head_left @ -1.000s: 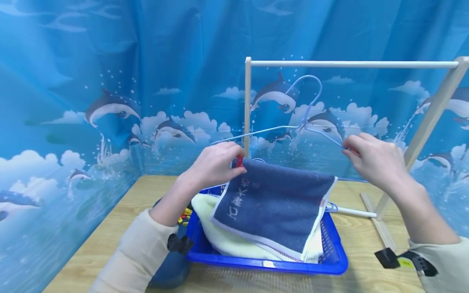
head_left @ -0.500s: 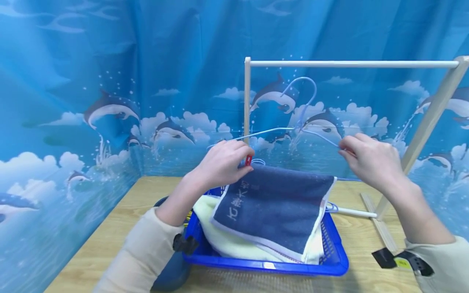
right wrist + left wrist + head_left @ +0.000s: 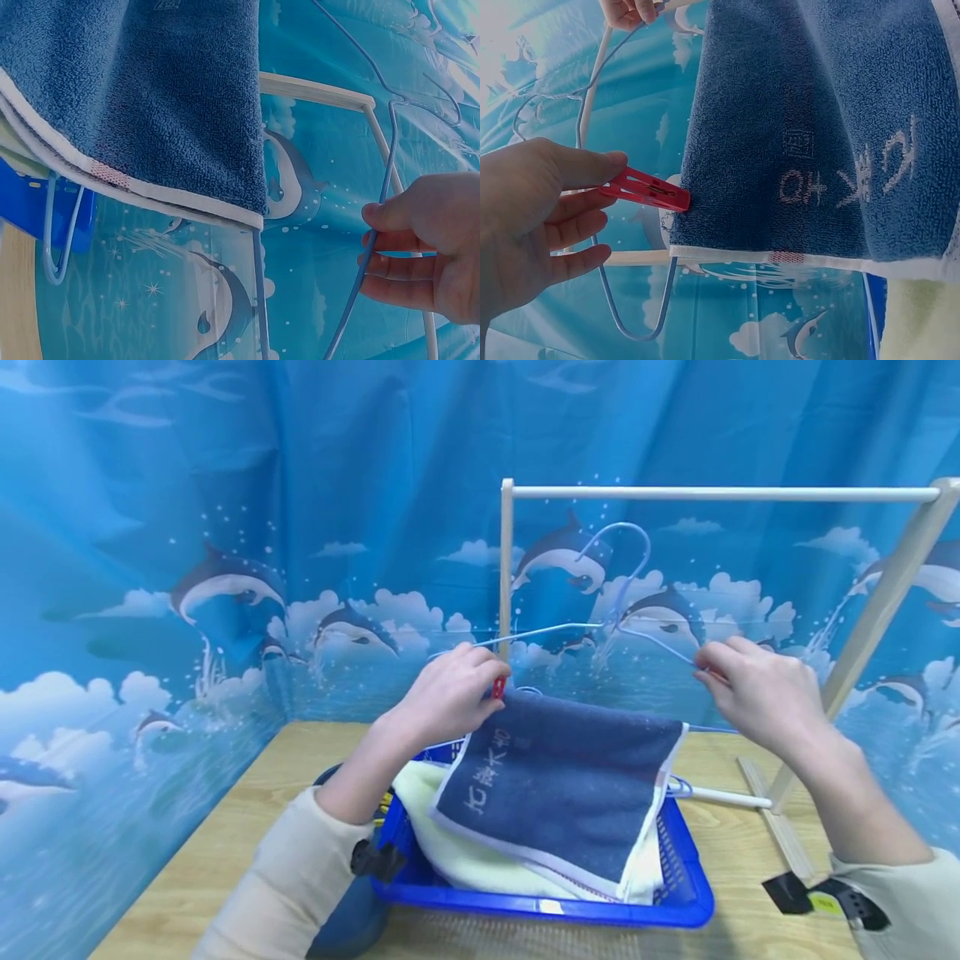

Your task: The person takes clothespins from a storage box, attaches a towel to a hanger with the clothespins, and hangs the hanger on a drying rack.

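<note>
My left hand [image 3: 450, 689] pinches a red clothespin [image 3: 646, 187] between thumb and forefinger. The clothespin's tip sits at the top edge of a dark blue towel [image 3: 570, 777], close to its left corner. White trim and pale lettering mark this towel, which drapes over the lower bar of a light blue wire hanger [image 3: 570, 627]. With thumb and fingers, my right hand [image 3: 765, 685] grips the hanger's right shoulder wire. The hanger's hook points upward, and the towel hangs in front of and over a blue basket [image 3: 465, 897].
Pale yellow cloth [image 3: 450, 852] lies in the basket. Behind stands a wooden rack with a white rail [image 3: 720, 493]. A dark blue container [image 3: 348, 918] with yellow items is left of the basket. Another hanger's looped end [image 3: 678, 787] sticks out at the basket's right.
The hanger has dropped slightly and shifted a little left. My left hand with the clothespin went right, then slightly back left along the towel's edge. My right hand keeps its grip.
</note>
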{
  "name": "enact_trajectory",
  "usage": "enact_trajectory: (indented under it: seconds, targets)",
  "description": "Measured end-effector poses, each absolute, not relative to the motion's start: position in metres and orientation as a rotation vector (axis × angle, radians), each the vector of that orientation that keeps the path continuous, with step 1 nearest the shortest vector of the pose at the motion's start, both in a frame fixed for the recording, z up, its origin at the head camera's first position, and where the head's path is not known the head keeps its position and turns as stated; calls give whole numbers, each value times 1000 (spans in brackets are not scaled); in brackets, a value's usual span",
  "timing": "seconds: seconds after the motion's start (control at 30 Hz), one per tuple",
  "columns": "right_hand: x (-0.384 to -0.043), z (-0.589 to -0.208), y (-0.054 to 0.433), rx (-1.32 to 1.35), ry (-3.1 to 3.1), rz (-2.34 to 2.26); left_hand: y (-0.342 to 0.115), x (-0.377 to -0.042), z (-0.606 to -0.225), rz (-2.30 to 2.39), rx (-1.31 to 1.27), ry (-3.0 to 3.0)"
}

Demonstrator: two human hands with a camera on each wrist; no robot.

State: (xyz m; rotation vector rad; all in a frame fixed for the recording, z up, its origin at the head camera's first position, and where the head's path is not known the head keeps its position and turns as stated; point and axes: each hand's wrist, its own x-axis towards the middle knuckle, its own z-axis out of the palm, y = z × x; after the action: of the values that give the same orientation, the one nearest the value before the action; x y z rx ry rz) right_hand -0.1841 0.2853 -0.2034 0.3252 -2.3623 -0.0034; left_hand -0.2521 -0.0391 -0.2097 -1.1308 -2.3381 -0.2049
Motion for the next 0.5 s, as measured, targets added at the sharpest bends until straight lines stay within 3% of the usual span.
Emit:
enact_trajectory:
  seconds: [0.5]
  targets:
    - [-185,-209,289,369,-2318,-2,-41,-251,-212,-136,-1123,-2257]
